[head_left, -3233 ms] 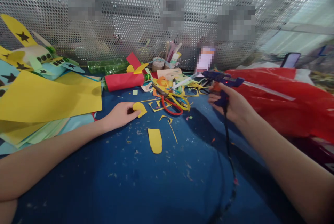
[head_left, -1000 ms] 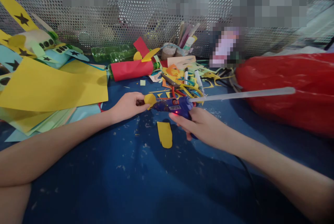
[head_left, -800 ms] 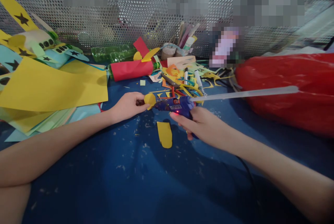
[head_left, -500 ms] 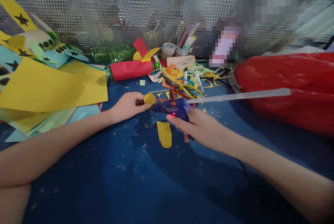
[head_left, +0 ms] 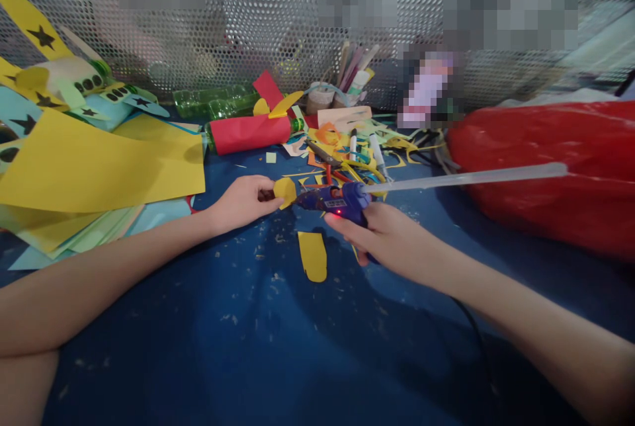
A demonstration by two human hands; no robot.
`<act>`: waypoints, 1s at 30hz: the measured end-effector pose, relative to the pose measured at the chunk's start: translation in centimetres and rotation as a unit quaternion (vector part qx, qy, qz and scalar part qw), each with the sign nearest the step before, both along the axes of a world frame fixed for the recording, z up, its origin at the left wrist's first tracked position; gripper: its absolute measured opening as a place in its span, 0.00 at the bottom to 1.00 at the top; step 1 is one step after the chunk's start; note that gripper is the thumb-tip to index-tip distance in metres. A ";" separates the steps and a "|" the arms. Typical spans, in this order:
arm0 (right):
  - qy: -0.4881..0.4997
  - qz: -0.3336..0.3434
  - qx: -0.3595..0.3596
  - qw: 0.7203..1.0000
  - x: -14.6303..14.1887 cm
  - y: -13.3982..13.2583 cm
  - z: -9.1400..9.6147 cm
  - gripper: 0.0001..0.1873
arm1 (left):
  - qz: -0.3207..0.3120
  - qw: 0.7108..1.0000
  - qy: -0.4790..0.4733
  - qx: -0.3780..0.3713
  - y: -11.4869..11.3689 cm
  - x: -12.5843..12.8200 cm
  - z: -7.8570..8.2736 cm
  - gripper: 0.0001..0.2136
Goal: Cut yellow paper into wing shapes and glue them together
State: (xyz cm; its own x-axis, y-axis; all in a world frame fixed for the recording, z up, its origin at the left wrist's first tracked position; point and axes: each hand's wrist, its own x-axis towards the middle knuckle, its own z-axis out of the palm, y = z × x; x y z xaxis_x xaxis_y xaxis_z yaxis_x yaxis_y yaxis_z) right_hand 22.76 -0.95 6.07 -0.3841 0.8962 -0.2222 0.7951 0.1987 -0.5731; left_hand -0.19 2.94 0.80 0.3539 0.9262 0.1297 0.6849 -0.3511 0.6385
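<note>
Between thumb and fingers, my left hand [head_left: 247, 202] pinches a small yellow paper piece [head_left: 284, 192] above the table. My right hand [head_left: 380, 234] is wrapped round a blue hot glue gun [head_left: 342, 202], its red light on and a long clear glue stick [head_left: 466, 178] jutting from its back. The gun's nozzle points left, close to the edge of the yellow piece; whether they touch I cannot tell. Below the gun a yellow paper strip [head_left: 313, 257] with one rounded end lies flat. Behind my hands rests a green bottle wrapped in red paper [head_left: 251, 133], with yellow pieces on top.
Yellow sheets [head_left: 104, 168] and other coloured paper are stacked at left, before bottle planes with stars [head_left: 74, 85]. Scissors [head_left: 325, 153], markers [head_left: 377, 151] and paper scraps lie behind the gun. A red plastic bag [head_left: 550, 168] stands at right. Perforated metal [head_left: 268, 16] closes the back.
My right hand has drawn the glue gun slightly to the right, its nozzle back from the yellow piece. My left hand stays almost still.
</note>
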 end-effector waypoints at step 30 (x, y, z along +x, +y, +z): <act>-0.009 -0.015 0.005 1.000 0.6 0.2 -0.3 0.26 | -0.011 0.999 -0.035 -0.028 0.0 -0.1 -0.3 0.08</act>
State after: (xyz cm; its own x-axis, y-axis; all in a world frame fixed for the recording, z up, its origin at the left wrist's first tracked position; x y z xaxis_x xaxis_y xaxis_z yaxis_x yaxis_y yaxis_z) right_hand 23.35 -0.70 5.81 -0.3538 0.9089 -0.2207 0.8109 0.1805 -0.5566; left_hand -0.26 2.92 0.53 0.3658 0.9250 0.1026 0.6301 -0.3273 0.7042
